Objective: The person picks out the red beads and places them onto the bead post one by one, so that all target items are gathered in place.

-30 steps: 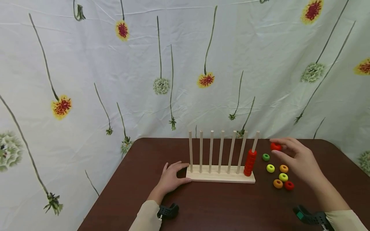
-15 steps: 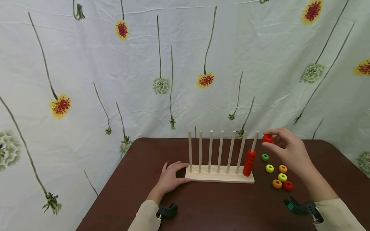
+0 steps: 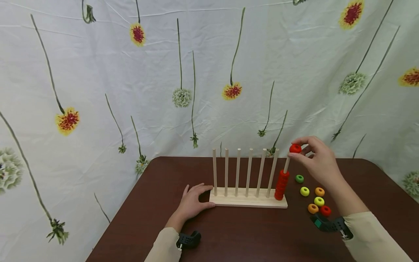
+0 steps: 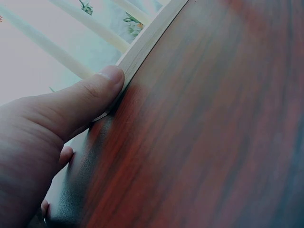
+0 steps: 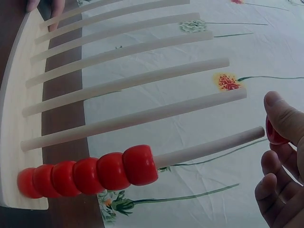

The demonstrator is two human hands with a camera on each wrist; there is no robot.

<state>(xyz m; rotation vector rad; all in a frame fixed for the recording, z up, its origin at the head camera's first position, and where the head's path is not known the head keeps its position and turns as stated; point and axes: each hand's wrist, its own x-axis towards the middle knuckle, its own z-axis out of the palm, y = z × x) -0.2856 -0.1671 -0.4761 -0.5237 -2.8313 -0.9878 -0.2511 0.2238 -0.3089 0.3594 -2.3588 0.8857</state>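
My right hand (image 3: 315, 158) pinches a red bead (image 3: 295, 148) between thumb and fingers, right at the top of the rightmost peg (image 3: 286, 164). In the right wrist view the held bead (image 5: 274, 133) is just off that peg's tip (image 5: 259, 132), its hole facing the peg. Several red beads (image 5: 111, 171) are stacked at the bottom of the same peg. My left hand (image 3: 193, 203) grips the left end of the wooden base (image 3: 248, 201), thumb at the front edge and fingers behind. In the left wrist view the thumb (image 4: 102, 85) presses along the base's edge (image 4: 149, 40).
Loose beads lie on the dark table (image 3: 248, 233) right of the base: a green one (image 3: 299, 178), two yellow ones (image 3: 304, 191), two orange ones (image 3: 319, 192) and a red one (image 3: 325, 210). Several bare pegs (image 3: 238, 173) stand along the base. A flowered cloth (image 3: 157, 72) hangs behind.
My right hand has carried the red bead left and upward, from beside the rack to the top of the rightmost peg. The left hand stays on the base.
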